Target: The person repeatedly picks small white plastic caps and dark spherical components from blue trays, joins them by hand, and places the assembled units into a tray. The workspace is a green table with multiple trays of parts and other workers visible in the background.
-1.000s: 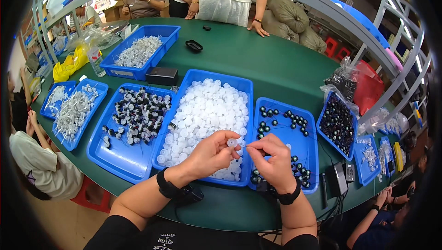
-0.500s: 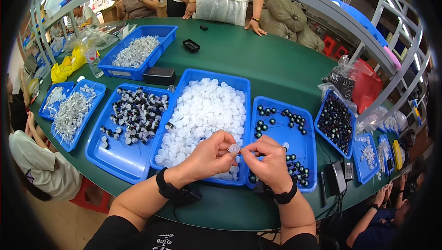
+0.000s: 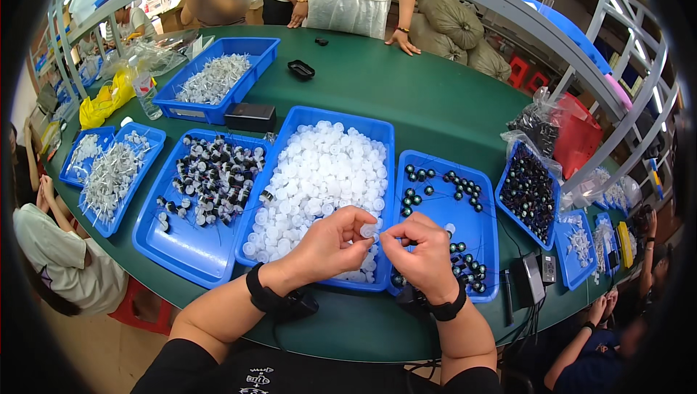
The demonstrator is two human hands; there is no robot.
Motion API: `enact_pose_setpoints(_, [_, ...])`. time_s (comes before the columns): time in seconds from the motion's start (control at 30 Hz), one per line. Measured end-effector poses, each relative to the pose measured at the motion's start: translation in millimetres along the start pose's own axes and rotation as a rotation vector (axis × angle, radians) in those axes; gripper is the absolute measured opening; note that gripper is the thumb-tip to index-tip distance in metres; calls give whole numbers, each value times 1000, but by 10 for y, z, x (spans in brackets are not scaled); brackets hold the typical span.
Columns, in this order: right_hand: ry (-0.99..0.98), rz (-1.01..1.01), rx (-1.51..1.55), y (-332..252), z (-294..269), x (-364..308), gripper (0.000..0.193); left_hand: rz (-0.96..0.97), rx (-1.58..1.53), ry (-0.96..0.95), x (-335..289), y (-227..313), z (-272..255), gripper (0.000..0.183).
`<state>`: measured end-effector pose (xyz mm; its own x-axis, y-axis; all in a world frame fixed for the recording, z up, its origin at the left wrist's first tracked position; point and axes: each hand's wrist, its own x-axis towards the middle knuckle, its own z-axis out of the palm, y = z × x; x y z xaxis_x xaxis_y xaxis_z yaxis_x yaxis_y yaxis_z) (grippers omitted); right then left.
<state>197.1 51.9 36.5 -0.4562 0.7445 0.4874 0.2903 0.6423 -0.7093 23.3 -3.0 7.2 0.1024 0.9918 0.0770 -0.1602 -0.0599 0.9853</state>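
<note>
Since the cap [image 3: 369, 231] mid-frame looks light and hard, pinch its edge; left hand [image 3: 330, 247] holds it, right hand [image 3: 427, 255] hold unclear.

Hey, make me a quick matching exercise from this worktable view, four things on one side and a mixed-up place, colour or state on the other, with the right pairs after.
Column one
1. left hand
2. loose caps
3. crumpled bag by the bottle
4. tabletop

Column two
A. green
B. piled in the big middle blue tray
C. yellow
D. pinching one whitish cap

Right pairs: 1-D, 2-B, 3-C, 4-A
</note>
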Motion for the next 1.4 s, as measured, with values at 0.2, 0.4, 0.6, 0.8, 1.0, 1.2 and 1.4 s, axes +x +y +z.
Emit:
enact_pose_setpoints(0.2, [28, 8, -13, 26, 3, 3, 3, -50, -26, 12, 12, 40, 4, 21])
enact_pose_setpoints(0.4, [28, 0, -16, 7, -2, 8, 5, -60, -20, 18, 8, 69, 15, 21])
enact_pose_setpoints(0.6, [8, -2, -34, 38, -11, -1, 3, -54, -7, 30, 10, 46, 19, 21])
enact_pose_setpoints(0.8, [9, -3, -34, 11, -8, -4, 3, -64, 13, 29, 3, 45, 16, 22])
enact_pose_setpoints(1.0, [15, -29, -66, 7, -8, -3, 4, -33, 39, 39, -1, 16, 9, 22])
enact_pose_setpoints(1.2, [24, -58, -87, 2, -13, -3, 4, -3, 22, 33, -10, 15, 26, 20])
enact_pose_setpoints(1.4, [44, -130, -153, -26, 27, -3, 6, -15, 9, -5, -27, 48, 34, 18])
